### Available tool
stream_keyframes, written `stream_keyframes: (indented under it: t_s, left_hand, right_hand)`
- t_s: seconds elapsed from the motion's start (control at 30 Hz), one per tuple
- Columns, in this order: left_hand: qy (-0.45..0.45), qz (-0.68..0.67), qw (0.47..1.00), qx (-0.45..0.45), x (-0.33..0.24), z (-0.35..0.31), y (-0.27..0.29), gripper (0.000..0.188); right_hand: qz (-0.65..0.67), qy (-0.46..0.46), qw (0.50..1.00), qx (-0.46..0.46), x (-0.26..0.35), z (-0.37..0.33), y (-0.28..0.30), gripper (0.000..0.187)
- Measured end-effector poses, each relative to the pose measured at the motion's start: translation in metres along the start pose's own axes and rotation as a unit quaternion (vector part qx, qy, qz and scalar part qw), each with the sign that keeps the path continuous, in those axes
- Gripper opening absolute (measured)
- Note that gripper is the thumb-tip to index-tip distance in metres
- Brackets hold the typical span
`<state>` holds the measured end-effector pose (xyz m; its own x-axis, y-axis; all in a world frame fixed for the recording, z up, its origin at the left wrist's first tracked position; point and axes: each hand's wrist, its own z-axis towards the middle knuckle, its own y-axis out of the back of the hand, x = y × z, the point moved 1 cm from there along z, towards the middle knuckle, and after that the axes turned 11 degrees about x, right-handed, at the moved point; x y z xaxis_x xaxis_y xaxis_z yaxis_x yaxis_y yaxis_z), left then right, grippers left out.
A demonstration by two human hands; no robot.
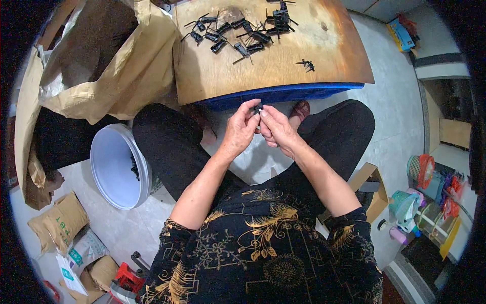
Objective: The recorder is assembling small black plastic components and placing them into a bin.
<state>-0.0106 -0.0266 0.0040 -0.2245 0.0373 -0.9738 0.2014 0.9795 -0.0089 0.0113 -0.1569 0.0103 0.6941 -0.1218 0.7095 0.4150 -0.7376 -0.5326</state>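
In front of the wooden board's near edge, my left hand and my right hand meet, fingertips pinched together. Between them is a small black plastic part, mostly covered by the fingers, with a light spot beside the right thumb. Its exact kind cannot be made out. Beyond my hands, several black plastic parts with thin protruding arms lie scattered on the wooden board. A few smaller black pieces lie apart, nearer the board's right side.
A blue edge runs under the board. To the left are a large brown paper sack and a white bucket with black pieces inside. Packed bags sit lower left. An open cardboard box and baskets stand to the right.
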Motion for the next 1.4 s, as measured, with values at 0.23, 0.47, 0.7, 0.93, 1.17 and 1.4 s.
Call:
stream_keyframes:
  t_s: [0.23,0.47,0.7,0.93,1.17,1.4]
  left_hand:
    - [-0.003,0.002,1.000,-0.016,0.000,0.002,0.000,0.031]
    - [0.002,0.066,0.996,-0.061,-0.004,0.002,0.004,0.032]
    - [-0.042,0.147,0.984,-0.092,0.004,0.008,0.015,0.031]
    - [0.036,-0.282,0.947,-0.151,0.004,0.015,0.036,0.039]
    - [0.067,-0.445,0.886,-0.114,0.003,0.002,0.037,0.013]
    - [0.073,-0.489,0.866,-0.074,0.001,0.002,0.029,0.015]
  right_hand:
    - [0.013,0.000,1.000,0.006,0.002,0.003,-0.002,0.022]
    - [0.014,-0.051,0.998,-0.019,0.012,0.012,-0.010,0.023]
    - [-0.045,-0.133,0.990,-0.005,0.022,0.031,-0.007,0.020]
    - [-0.550,0.148,0.821,-0.023,0.054,0.076,0.031,0.040]
    - [-0.702,0.127,0.665,-0.220,0.090,0.124,0.029,0.037]
    - [-0.570,0.159,0.785,-0.185,0.099,0.118,0.055,0.030]
